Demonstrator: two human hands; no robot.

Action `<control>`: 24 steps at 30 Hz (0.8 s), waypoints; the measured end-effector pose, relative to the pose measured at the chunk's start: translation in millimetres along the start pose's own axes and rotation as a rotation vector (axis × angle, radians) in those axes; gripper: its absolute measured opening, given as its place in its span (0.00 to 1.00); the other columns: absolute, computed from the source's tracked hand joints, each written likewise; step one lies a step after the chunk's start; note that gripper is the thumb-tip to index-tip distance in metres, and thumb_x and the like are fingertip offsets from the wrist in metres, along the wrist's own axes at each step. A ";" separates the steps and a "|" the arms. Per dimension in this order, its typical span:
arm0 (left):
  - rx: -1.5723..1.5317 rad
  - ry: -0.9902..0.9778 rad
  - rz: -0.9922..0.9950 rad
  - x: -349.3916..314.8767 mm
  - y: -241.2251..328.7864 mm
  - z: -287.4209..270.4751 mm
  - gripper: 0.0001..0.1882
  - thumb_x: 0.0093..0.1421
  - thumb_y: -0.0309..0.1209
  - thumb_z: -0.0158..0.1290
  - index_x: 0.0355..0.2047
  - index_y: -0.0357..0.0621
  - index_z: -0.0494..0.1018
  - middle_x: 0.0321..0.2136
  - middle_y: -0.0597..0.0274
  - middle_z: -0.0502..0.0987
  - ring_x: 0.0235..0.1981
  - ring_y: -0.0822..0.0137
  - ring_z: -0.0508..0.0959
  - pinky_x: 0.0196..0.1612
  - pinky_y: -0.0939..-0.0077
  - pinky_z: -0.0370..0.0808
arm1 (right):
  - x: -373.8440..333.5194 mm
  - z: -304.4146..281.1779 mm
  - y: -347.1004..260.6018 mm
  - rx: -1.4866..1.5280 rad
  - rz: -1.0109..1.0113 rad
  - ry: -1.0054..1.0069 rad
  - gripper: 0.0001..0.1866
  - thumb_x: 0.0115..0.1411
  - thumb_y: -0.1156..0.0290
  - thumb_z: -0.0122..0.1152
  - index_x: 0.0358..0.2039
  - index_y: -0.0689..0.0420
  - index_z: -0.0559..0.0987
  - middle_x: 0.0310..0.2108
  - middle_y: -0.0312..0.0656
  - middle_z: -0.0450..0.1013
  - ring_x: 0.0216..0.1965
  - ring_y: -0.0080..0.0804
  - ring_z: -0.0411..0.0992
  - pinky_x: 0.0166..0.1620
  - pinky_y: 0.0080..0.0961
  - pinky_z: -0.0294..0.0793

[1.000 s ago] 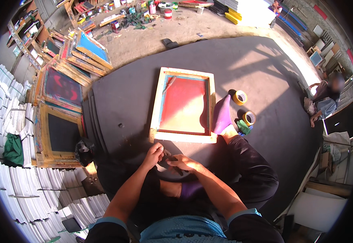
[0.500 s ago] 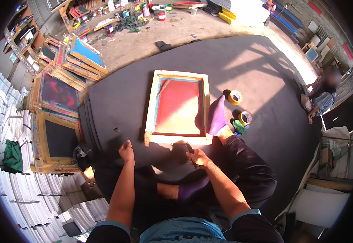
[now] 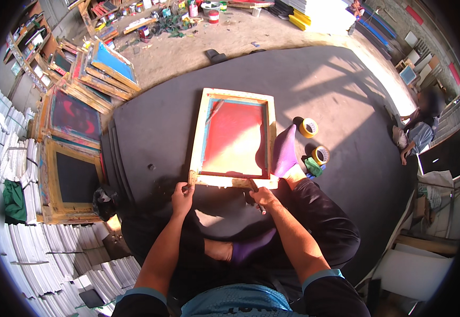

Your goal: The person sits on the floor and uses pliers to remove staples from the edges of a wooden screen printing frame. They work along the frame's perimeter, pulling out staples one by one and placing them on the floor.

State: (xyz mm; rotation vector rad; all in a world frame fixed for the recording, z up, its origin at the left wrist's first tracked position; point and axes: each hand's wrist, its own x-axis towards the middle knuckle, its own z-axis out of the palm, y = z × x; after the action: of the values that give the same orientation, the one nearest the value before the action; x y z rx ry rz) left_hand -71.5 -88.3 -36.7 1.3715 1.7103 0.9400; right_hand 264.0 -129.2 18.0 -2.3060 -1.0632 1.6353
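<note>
A wooden screen-printing frame (image 3: 233, 182) with a red mesh lies in front of me, its far end raised or propped against the purple-socked foot (image 3: 286, 150). My left hand (image 3: 182, 198) grips its near left corner, fingers closed around the wood. Near its bottom right corner, my right hand (image 3: 264, 197) is wrapped round a slim dark-handled tool (image 3: 254, 186). The tool's upper end meets the frame's near rail; its kind cannot be made out. Sunlight falls across the lower mesh.
Two yellow tape rolls (image 3: 308, 128) and a green cloth (image 3: 313, 166) lie right of my foot on the dark mat (image 3: 156, 127). More screen frames (image 3: 74, 174) lean at the left beside white paper stacks (image 3: 45, 253). Another person (image 3: 422, 127) sits at the far right.
My left hand has moved right and up and taken hold of the frame's corner. My right hand has shifted slightly right, and the tool now tilts up against the near rail.
</note>
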 end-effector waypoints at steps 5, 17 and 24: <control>0.037 -0.016 -0.071 -3.9 14.0 0.3 0.18 0.62 0.36 0.65 0.45 0.39 0.71 0.33 0.51 0.84 0.38 0.60 0.86 0.41 0.67 0.80 | -19.3 -0.1 -17.4 -0.092 -0.010 0.016 0.24 0.69 0.54 0.55 0.39 0.68 0.77 0.23 0.44 0.76 0.19 0.30 0.75 0.16 0.34 0.75; 0.000 0.039 -0.020 0.9 14.7 9.5 0.14 0.62 0.31 0.65 0.39 0.38 0.71 0.29 0.53 0.82 0.32 0.64 0.84 0.38 0.70 0.78 | -17.1 24.4 -11.4 -0.192 -0.008 0.319 0.23 0.65 0.57 0.50 0.45 0.66 0.80 0.46 0.67 0.78 0.51 0.62 0.77 0.57 0.51 0.77; -0.114 0.045 -0.026 -2.6 6.7 12.7 0.14 0.62 0.31 0.65 0.38 0.39 0.70 0.27 0.59 0.80 0.29 0.73 0.79 0.36 0.75 0.76 | -5.1 41.2 8.9 -0.270 -0.084 0.362 0.22 0.66 0.58 0.49 0.44 0.66 0.77 0.40 0.64 0.80 0.45 0.64 0.80 0.51 0.52 0.80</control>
State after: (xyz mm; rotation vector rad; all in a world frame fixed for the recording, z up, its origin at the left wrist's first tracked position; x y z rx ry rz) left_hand -57.0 -88.6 -36.3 1.2593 1.6772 1.0450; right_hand 231.6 -150.7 1.0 -2.5464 -1.3322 1.0400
